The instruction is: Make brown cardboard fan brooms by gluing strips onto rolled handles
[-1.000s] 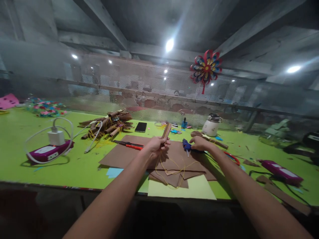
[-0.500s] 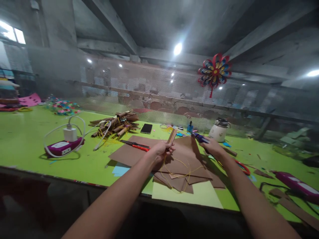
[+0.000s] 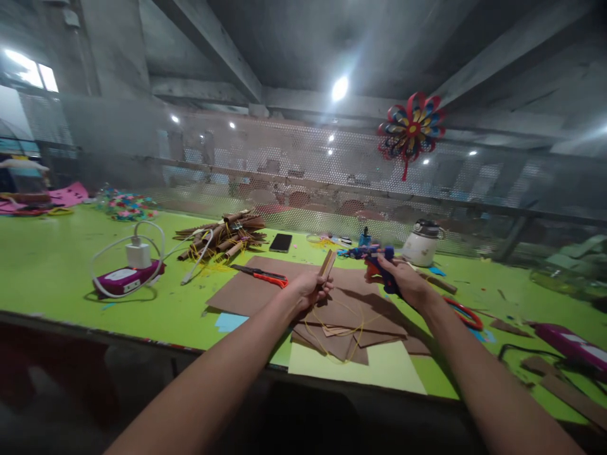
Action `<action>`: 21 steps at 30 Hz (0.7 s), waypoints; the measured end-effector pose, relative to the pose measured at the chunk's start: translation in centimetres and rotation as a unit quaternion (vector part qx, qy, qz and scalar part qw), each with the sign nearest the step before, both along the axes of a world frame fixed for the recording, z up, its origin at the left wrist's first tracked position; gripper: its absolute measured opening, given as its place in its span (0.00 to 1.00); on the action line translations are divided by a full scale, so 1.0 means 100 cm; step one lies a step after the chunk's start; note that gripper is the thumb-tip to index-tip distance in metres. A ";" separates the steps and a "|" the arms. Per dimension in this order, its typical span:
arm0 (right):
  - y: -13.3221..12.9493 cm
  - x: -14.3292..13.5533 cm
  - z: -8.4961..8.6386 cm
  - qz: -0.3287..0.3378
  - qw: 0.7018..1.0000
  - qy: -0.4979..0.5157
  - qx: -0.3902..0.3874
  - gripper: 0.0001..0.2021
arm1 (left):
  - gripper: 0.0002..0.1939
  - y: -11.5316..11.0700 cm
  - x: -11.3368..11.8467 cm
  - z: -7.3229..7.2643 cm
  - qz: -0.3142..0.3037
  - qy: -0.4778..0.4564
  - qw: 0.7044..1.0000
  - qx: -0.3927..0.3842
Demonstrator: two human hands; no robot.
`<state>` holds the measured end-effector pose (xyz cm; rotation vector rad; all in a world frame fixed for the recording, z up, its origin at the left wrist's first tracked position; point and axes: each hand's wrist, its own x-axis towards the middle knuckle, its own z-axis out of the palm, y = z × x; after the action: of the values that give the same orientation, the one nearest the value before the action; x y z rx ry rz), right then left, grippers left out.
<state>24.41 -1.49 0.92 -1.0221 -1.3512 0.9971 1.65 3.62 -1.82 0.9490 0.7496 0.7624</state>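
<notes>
My left hand [image 3: 313, 289] is closed around a folded strip of brown cardboard [image 3: 327, 263], which points up and away from me. Yellow string [image 3: 363, 316] loops below that hand over the brown cardboard sheets [image 3: 265, 268]. In my right hand [image 3: 404, 281] is a blue glue gun with an orange trigger [image 3: 379, 262], its nozzle turned left toward the strip but apart from it. A utility knife with a red handle [image 3: 270, 277] lies on the cardboard, left of my left hand. Pale yellow paper [image 3: 398, 370] sticks out under the sheets at the table edge.
Behind the knife are a black phone [image 3: 281, 242] and a pile of rolled cardboard with yellow strings [image 3: 225, 237]. A purple power strip [image 3: 128, 278] with a white charger stands left; another power strip [image 3: 569, 346] lies right. A white flask [image 3: 421, 243] stands behind my right hand.
My right hand has lifted the glue gun clear of the cardboard, and its nozzle now points left toward the strip. My left hand keeps the strip in nearly the same place.
</notes>
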 end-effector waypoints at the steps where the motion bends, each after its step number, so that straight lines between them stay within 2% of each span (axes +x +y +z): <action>1: -0.001 -0.005 -0.001 0.019 1.000 -0.010 -0.005 0.19 | 0.09 0.000 0.000 0.000 -0.001 -0.001 1.000 0.001; 4: -0.003 -0.018 -0.003 0.050 0.998 -0.028 -0.020 0.20 | 0.09 -0.001 0.000 0.002 -0.004 -0.007 1.000 0.005; 7: -0.001 -0.023 -0.007 0.041 0.998 -0.034 -0.036 0.21 | 0.09 -0.003 0.000 0.003 -0.007 -0.010 1.000 0.009; 21: 0.003 -0.013 -0.008 0.024 0.999 0.016 -0.019 0.20 | 0.08 -0.009 -0.001 0.009 -0.035 -0.025 0.999 0.005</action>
<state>23.12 -1.24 0.11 -1.0019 -1.3409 1.0750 1.55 2.74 -0.93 0.9575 0.6660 0.7260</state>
